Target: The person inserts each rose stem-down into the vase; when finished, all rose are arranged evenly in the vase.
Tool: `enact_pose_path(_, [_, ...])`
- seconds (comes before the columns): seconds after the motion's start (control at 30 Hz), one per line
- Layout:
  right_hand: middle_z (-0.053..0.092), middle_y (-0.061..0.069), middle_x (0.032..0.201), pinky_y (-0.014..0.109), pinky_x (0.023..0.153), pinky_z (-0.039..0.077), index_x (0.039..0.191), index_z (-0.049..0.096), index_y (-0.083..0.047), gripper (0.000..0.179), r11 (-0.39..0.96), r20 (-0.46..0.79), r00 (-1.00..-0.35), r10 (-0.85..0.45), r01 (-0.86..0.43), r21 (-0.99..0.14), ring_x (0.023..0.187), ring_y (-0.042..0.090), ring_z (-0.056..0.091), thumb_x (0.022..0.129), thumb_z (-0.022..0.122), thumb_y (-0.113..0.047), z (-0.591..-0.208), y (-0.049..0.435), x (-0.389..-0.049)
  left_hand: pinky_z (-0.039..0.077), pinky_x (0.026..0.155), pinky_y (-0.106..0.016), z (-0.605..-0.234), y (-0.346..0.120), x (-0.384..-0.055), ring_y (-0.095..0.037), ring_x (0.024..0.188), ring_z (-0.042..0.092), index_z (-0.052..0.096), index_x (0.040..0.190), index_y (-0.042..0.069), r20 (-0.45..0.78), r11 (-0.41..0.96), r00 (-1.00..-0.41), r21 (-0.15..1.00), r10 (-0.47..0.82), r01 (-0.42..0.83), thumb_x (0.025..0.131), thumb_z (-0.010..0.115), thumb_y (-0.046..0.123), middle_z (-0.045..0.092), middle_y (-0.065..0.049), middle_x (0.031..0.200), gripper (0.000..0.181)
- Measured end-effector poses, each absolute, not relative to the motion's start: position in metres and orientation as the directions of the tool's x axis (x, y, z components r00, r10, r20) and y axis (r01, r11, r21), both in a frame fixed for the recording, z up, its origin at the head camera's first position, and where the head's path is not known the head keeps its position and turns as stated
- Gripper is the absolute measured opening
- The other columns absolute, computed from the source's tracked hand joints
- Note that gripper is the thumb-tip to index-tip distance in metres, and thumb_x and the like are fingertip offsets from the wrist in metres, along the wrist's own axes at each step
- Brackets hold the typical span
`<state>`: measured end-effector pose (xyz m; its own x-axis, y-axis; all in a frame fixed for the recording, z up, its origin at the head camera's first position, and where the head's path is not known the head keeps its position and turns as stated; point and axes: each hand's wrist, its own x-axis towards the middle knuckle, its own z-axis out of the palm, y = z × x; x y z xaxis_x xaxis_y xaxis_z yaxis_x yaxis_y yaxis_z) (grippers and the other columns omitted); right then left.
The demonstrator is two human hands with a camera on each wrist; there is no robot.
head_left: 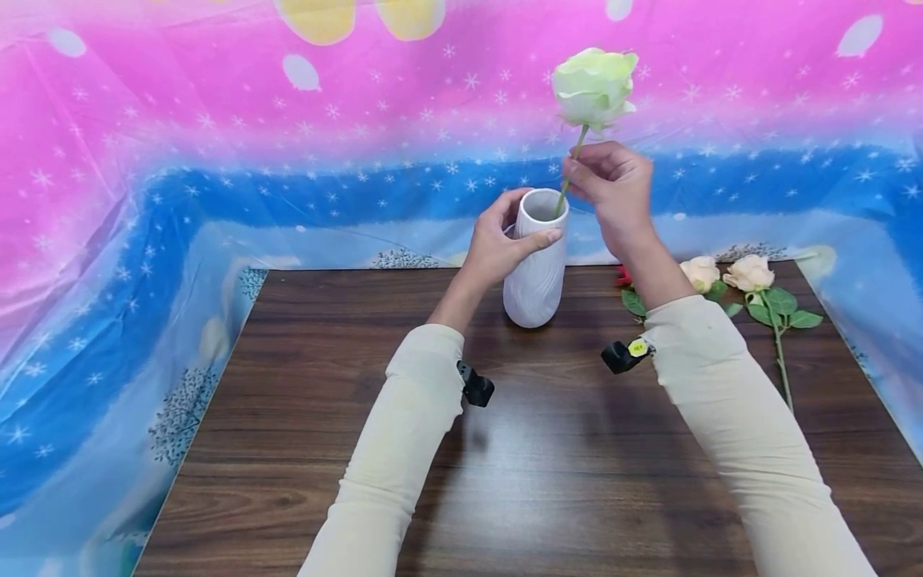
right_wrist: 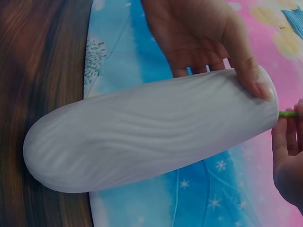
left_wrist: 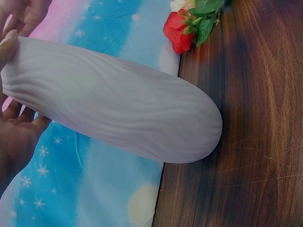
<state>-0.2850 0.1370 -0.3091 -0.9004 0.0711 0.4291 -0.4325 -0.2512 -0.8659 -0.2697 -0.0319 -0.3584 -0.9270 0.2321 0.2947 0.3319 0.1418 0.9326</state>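
A white vase point(head_left: 535, 280) with wavy ridges stands near the back edge of the table. My left hand point(head_left: 497, 244) grips it near the rim, thumb in front and fingers behind. The right hand point(head_left: 616, 188) pinches the green stem of a pale green-white rose point(head_left: 594, 86). That stem's lower end is inside the vase mouth, and the bloom is held high above the rim. In the right wrist view, a short piece of stem point(right_wrist: 287, 114) shows between the rim and the right fingers. How deep the stem reaches is hidden by the vase wall.
Cream roses point(head_left: 750, 274) with green leaves lie on the wooden table point(head_left: 324, 417) at the back right. A red flower point(left_wrist: 179, 32) lies beside them, mostly hidden behind the right forearm in the head view. A pink and blue patterned cloth point(head_left: 238, 184) hangs behind the table.
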Motion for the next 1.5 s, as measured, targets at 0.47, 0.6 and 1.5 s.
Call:
enact_pose_path(0.47, [0.072,-0.026,0.08,0.017,0.081,0.058,0.102,0.068,0.019,0.019,0.099,0.582,-0.812,-0.04,-0.583,-0.806,0.078,-0.004,0.069,0.091,0.07,0.004,-0.314,0.135,-0.284,0.055,0.105,-0.041,-0.358,-0.033,-0.27,-0.025,0.126,0.063,0.049,0.147,0.011,0.284,0.163,-0.929,0.931,0.238,0.326,0.088,0.08,0.021,0.062,-0.011,0.136,0.067])
enact_pose_path(0.6, [0.073,-0.024,0.086,0.016,0.085,0.057,0.102,0.073,0.012,0.016,0.25,0.587,-0.807,-0.068,-0.584,-0.772,0.081,-0.009,0.068,0.091,0.073,0.0,-0.312,0.135,-0.282,0.056,0.103,-0.04,-0.359,-0.033,-0.271,-0.026,0.124,0.063,0.05,0.146,0.012,0.287,0.157,-0.928,0.931,0.238,0.328,0.088,0.08,0.02,0.062,-0.011,0.135,0.066])
enact_pose_path(1.5, [0.076,-0.008,0.098,0.028,0.094,0.059,0.108,0.077,-0.002,0.019,0.379,0.462,-0.881,-0.1,-0.463,-0.801,0.093,-0.003,0.067,0.093,0.074,-0.013,-0.325,0.155,-0.266,0.055,0.104,-0.037,-0.36,-0.032,-0.269,-0.024,0.123,0.065,0.055,0.138,0.009,0.277,0.146,-0.932,0.938,0.235,0.316,0.088,0.081,0.021,0.066,-0.013,0.132,0.057])
